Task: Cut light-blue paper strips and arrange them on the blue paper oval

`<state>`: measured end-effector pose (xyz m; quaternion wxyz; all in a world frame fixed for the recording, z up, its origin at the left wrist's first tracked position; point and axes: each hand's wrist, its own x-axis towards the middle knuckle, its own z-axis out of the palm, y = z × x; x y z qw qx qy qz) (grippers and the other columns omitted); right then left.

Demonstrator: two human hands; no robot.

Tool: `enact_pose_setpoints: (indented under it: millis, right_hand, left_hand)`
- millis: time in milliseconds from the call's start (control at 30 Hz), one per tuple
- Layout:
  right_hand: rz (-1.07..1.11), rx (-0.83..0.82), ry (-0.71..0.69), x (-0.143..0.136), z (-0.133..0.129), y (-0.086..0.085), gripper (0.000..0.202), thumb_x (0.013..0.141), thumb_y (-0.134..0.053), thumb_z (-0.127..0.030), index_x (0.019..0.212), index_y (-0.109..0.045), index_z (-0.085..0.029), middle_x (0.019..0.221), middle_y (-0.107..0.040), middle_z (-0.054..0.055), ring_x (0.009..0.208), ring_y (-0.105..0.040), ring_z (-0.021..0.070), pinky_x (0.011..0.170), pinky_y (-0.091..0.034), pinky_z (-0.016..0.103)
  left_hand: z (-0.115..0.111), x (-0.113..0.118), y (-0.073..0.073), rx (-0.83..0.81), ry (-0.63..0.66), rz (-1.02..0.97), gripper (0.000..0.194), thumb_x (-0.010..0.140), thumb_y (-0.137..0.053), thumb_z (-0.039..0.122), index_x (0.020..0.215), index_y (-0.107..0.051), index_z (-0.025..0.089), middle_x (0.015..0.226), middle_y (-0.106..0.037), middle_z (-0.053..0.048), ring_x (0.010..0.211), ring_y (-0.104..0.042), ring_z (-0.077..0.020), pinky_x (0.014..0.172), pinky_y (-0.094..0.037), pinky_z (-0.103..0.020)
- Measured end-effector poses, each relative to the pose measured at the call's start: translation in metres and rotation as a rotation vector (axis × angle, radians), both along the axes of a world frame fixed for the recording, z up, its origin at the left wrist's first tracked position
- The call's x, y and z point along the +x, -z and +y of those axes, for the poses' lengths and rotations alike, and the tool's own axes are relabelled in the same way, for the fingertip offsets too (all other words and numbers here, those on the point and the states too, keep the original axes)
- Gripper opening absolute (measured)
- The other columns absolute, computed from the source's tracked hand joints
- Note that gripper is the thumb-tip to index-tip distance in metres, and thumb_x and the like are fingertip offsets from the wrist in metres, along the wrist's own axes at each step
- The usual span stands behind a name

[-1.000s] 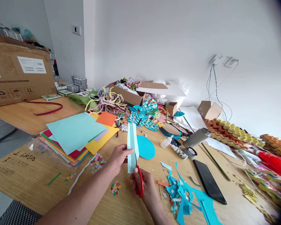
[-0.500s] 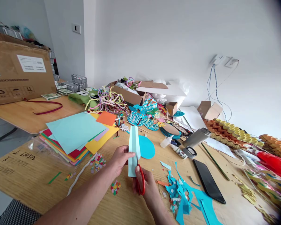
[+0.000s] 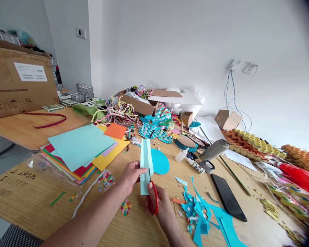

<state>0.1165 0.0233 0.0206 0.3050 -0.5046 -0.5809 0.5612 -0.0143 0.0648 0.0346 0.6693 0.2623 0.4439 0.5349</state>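
My left hand (image 3: 130, 175) pinches a long pale aqua paper strip (image 3: 144, 157) between thumb and fingers, holding it up above the table. Red-handled scissors (image 3: 154, 202) sit in my right hand (image 3: 161, 206), the fingers wrapped through the loops. Their blades lie along the strip's right part, where a cut runs lengthwise and one side curls away. Behind the strip a bright blue paper oval (image 3: 160, 162) rests on the table, partly covered by it.
Coloured paper sheets (image 3: 79, 144) are stacked on the left. Blue scraps (image 3: 202, 219) and a black phone (image 3: 228, 197) lie on the right. Farther back are a glue bottle (image 3: 181, 155), a metal flask (image 3: 215, 149), egg cartons (image 3: 252, 147) and pipe cleaners (image 3: 115, 111).
The view has shifted slightly, so everything sits a little farther left. My hands, the scissors and the paper strip keep nearly the same position relative to each other.
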Motion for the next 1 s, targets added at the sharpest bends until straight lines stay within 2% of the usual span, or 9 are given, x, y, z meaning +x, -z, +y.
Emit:
enact_pose_setpoints:
  millis: [267, 533, 733, 1000]
  right_hand:
    - [0.006, 0.035, 0.027, -0.0029, -0.001, -0.0012, 0.064, 0.079, -0.038, -0.077, 0.072, -0.056, -0.015, 0.036, -0.041, -0.007, 0.032, -0.034, 0.0072, 0.036, -0.021, 0.02]
    - [-0.037, 0.019, -0.007, -0.0021, -0.0011, -0.0022, 0.067, 0.077, -0.036, -0.079, 0.066, -0.054, -0.016, 0.036, -0.044, -0.005, 0.034, -0.034, 0.0068, 0.037, -0.022, 0.021]
    - [-0.034, -0.012, -0.038, -0.0012, -0.0011, -0.0041, 0.071, 0.075, -0.033, -0.083, 0.07, -0.056, -0.016, 0.037, -0.045, -0.004, 0.034, -0.038, 0.0077, 0.037, -0.024, 0.02]
    - [-0.017, -0.025, -0.021, -0.0007, 0.0003, -0.0059, 0.072, 0.075, -0.033, -0.082, 0.07, -0.058, -0.015, 0.039, -0.046, -0.003, 0.035, -0.041, 0.0083, 0.038, -0.025, 0.02]
  left_hand:
    - [-0.0007, 0.0002, -0.0003, -0.001, 0.009, 0.013, 0.033, 0.049, -0.078, 0.026, 0.077, -0.067, 0.013, 0.069, -0.07, -0.005, 0.058, -0.062, -0.016, 0.056, -0.048, -0.027]
    - [0.0039, -0.0065, 0.0, -0.021, -0.004, 0.045, 0.037, 0.051, -0.079, 0.037, 0.076, -0.067, 0.013, 0.067, -0.07, -0.006, 0.06, -0.064, -0.0188, 0.055, -0.048, -0.028]
    - [0.0048, -0.0064, 0.0035, -0.04, 0.004, 0.067, 0.031, 0.05, -0.077, 0.032, 0.074, -0.067, 0.014, 0.065, -0.07, -0.005, 0.06, -0.064, -0.0188, 0.056, -0.049, -0.028]
    - [0.0022, -0.0021, 0.0004, -0.052, 0.019, 0.09, 0.033, 0.049, -0.077, 0.031, 0.076, -0.069, 0.013, 0.065, -0.07, -0.005, 0.059, -0.063, -0.0178, 0.054, -0.048, -0.028]
